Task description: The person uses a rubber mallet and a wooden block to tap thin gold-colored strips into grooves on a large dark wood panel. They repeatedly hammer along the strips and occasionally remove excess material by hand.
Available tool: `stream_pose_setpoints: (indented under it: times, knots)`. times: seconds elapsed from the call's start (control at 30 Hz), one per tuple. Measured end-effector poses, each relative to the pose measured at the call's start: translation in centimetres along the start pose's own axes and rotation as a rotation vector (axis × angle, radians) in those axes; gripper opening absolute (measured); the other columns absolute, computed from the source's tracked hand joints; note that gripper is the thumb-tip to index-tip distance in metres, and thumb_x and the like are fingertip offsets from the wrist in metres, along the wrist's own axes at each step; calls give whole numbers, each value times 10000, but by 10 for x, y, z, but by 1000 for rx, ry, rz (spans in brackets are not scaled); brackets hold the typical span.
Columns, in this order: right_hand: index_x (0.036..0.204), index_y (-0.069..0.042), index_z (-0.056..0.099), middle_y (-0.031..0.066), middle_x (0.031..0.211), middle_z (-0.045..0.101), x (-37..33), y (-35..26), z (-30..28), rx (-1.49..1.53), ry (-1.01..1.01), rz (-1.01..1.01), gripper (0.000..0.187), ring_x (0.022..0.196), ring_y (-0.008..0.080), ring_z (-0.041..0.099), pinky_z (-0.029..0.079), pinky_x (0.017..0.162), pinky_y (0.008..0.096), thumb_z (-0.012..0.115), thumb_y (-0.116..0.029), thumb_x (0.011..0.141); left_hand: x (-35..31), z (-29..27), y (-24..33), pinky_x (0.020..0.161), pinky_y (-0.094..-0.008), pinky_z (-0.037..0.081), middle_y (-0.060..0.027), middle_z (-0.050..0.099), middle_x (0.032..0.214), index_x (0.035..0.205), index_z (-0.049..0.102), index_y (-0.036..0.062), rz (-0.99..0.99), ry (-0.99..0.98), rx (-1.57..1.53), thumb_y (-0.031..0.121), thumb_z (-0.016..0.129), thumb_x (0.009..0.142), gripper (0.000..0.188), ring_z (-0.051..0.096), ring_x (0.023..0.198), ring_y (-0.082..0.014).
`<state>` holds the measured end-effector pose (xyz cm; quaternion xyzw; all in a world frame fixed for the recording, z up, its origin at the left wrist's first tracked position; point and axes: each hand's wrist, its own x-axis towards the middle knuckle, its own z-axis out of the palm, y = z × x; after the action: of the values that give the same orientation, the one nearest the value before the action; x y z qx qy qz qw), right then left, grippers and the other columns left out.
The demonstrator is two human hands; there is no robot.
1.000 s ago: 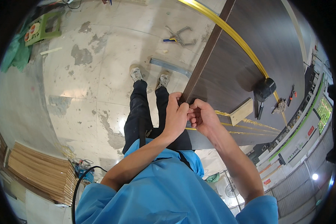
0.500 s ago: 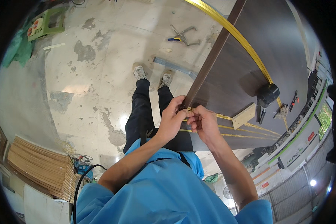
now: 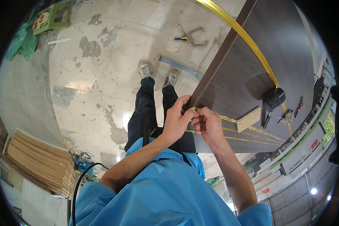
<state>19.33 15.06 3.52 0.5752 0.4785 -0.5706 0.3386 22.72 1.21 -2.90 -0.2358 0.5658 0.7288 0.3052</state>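
Note:
At the near corner of a dark brown panel [image 3: 229,81], both my hands are closed in a pinch close together. My left hand [image 3: 177,119] rests against the panel's edge, its thumb and fingers on the end of a thin gold strip [image 3: 229,130]. My right hand [image 3: 210,122] pinches at the same spot, its fingers curled. Only a small gold bit shows between the fingertips; the rest is hidden by them. Several gold lines run across the panel from there. Right of my right hand a pale wooden block [image 3: 249,119] lies over the gold lines.
A black mallet [image 3: 274,98], a crumpled rag [image 3: 285,117] and a red-handled tool [image 3: 298,107] lie on the panel. A long gold trim [image 3: 248,39] arches over it. On the floor lie a locking clamp [image 3: 191,35] and a metal bar [image 3: 180,66]. Stacked boards [image 3: 41,162] stand left.
The view has shifted slightly, so the scene sits a little to the right. Both hands keep their pinch at the panel's corner, with only small finger movement.

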Motion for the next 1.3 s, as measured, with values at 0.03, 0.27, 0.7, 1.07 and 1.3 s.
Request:
stream_pose_setpoints:
  times: [0.03,0.27,0.7,1.07,1.3]
  knots:
    - [862,20,752,124,709,722,0,0,0,6,1,0,285,497,140,601,484,456,276,642,-232,938,0,1,1,873,-365,569,-239,735,1174,1389,553,-71,-30,8,6,138,663,1000,455,733,975,-255]
    - [874,14,752,127,718,726,2,0,-3,35,-41,21,271,510,147,612,497,471,280,631,-215,949,-2,8,6,917,-352,541,-212,710,1190,1375,542,-63,-51,42,-5,108,620,982,435,691,1018,-227]
    - [939,-1,744,100,757,726,-10,23,3,57,-15,-164,213,553,125,637,520,498,270,649,-183,998,4,-25,27,912,-338,567,-135,706,1124,1227,638,4,170,109,274,45,698,991,247,718,1004,-231]
    - [1180,10,677,41,893,667,-8,79,8,32,336,-715,168,742,89,608,520,658,254,684,-68,1031,2,-25,39,772,-353,577,-104,706,987,1091,706,27,532,-107,610,34,760,939,162,710,870,-238]
    - [1203,-22,678,112,980,643,5,76,2,-379,412,-1111,223,781,226,664,546,708,350,700,-27,981,9,-30,32,751,-383,584,-126,689,1001,1116,685,34,697,-165,759,38,775,921,215,725,880,-283]
